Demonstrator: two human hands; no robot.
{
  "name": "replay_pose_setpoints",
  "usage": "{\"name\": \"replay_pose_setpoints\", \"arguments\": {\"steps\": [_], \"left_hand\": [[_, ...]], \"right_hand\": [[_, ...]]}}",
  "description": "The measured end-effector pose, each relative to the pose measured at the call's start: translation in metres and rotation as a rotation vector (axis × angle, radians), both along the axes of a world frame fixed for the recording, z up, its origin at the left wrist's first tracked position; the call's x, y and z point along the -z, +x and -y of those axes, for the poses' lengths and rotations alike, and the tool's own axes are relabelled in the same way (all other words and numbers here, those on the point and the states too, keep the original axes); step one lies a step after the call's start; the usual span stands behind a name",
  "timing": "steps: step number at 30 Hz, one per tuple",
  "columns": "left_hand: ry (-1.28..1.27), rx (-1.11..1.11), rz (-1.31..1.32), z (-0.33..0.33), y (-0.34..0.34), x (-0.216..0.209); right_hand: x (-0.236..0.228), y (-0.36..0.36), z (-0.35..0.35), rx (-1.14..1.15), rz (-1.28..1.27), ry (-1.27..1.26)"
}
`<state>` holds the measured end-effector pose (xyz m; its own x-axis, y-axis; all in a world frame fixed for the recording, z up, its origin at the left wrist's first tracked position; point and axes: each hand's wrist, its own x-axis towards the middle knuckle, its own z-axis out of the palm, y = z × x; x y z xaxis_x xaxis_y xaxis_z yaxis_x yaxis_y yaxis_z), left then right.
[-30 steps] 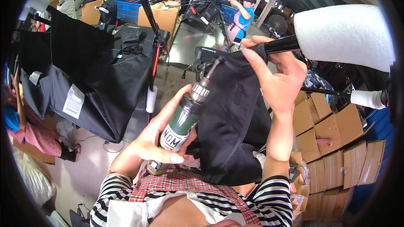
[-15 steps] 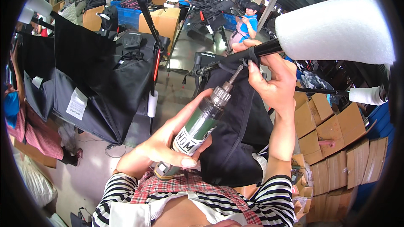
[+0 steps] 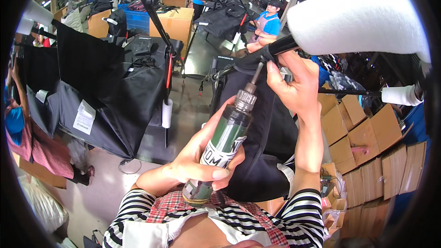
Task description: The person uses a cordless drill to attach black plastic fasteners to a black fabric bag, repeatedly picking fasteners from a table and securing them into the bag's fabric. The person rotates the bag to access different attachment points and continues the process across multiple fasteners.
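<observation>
My left hand [image 3: 195, 163] is wrapped round the green barrel of an electric screwdriver [image 3: 229, 131]. Its long bit points up and away, the tip meeting a dark fitting or strap on a black frame tube [image 3: 285, 44]. My right hand [image 3: 301, 82] is closed at that spot, thumb near the bit's tip and fingers behind the tube; what exactly they pinch is partly hidden. A thick white foam sleeve [image 3: 353, 16] covers the tube to the right. Black fabric [image 3: 248, 165] hangs from the frame below, between my arms.
Another black fabric frame [image 3: 96, 96] with a white label stands at left, with a person beside it. Flattened and open cardboard boxes [image 3: 367, 138] lean at right. Two people in blue work at the back, near a large carton [image 3: 172, 25]. A white sack [image 3: 43, 197] lies lower left.
The screwdriver has shifted right and stands a little steeper, its tip still at the tube. My right hand and the tube sit slightly higher and further left in view.
</observation>
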<state>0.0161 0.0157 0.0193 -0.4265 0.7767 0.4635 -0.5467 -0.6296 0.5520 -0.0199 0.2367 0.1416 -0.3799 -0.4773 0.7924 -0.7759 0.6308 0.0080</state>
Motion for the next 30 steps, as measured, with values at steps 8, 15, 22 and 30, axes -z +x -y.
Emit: {"name": "replay_pose_setpoints", "arguments": {"steps": [8, 15, 22, 30], "left_hand": [[-0.215, 0.105, 0.028, 0.013, -0.01, 0.052], [-0.249, 0.485, -0.027, -0.022, -0.036, 0.087], [-0.271, 0.814, -0.277, -0.031, -0.068, 0.092], [-0.201, 0.627, -0.188, -0.014, -0.049, 0.096]], "right_hand": [[0.016, 0.032, -0.067, 0.098, 0.344, -0.218], [0.19, 0.203, -0.224, 0.986, 0.667, -0.341], [0.418, 0.302, -0.248, 1.211, 0.921, -0.318], [0.452, 0.3, -0.256, 1.075, 1.087, -0.156]]}}
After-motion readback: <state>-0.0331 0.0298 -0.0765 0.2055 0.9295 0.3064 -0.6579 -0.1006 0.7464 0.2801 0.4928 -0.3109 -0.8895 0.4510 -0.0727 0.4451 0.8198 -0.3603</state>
